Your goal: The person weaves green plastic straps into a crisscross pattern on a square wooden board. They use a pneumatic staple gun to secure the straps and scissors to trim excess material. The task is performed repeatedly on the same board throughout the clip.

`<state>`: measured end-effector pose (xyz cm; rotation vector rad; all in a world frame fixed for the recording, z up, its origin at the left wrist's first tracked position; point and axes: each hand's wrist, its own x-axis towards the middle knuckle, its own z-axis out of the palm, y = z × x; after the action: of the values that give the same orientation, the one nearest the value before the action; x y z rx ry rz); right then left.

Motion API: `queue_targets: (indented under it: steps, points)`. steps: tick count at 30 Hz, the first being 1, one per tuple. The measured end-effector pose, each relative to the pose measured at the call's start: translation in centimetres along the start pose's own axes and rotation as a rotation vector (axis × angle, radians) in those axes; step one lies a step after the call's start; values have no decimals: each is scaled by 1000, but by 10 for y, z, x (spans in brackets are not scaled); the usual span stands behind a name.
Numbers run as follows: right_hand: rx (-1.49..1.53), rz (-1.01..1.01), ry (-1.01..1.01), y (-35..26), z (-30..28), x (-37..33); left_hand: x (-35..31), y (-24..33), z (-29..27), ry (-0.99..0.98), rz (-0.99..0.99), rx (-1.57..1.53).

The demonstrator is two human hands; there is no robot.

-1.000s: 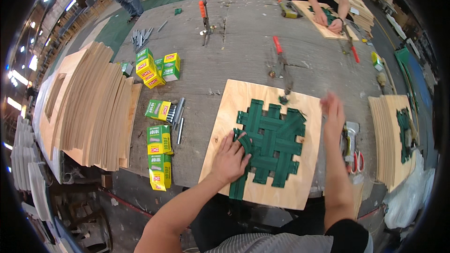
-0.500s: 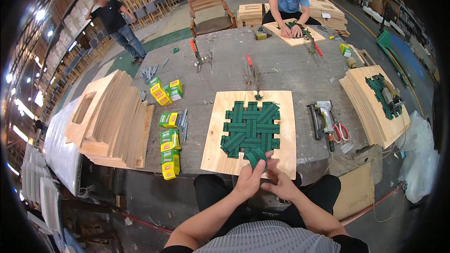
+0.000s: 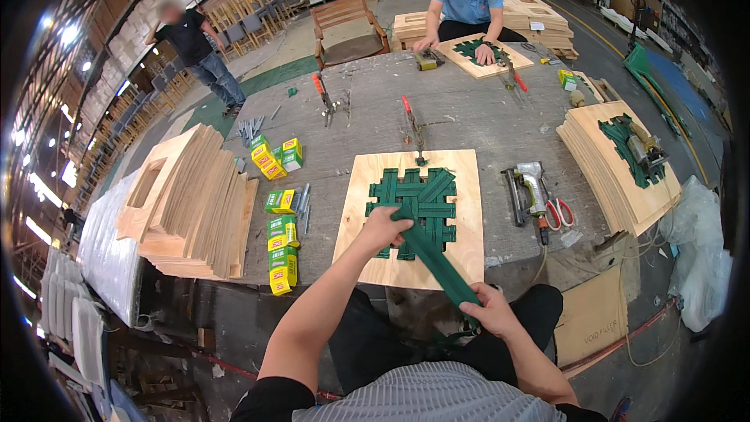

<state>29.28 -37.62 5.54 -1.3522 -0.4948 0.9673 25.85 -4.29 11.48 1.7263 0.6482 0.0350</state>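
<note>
Green woven webbing lies crisscrossed over the middle of a light plywood panel in front of me. A loose green webbing strap runs taut and slanting from the weave down past the panel's near edge. My left hand is closed on the strap's upper end, over the left part of the weave. Below the panel's near right corner, my right hand grips the strap between thumb and fingers. Some of the strap hangs beneath that hand over my lap, partly hidden.
Right of the panel lie a staple gun and red-handled scissors. Green-yellow boxes and stacked plywood frames stand left. Another panel stack is at right. Across the table, a co-worker handles a similar panel.
The coiled strap is now stretched out. My left hand moved up and left onto the weave; my right hand moved down and right with the strap. The co-worker's hands have moved apart.
</note>
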Motion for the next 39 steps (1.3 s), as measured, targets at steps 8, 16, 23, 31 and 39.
queue_targets:
  steps: [8,16,23,31,39]
  points:
    - [-641,-92,408,-10,-49,-6,63,-23,32,157,82,577]
    - [-81,75,70,-22,39,111,70,-32,31,138,35,530]
    - [127,380,-37,-38,68,187,78,-43,25,141,81,541]
    - [216,487,81,-37,72,208,96,-54,1,351,260,566]
    - [1242,443,-40,-10,58,238,115,-46,-18,142,-54,373]
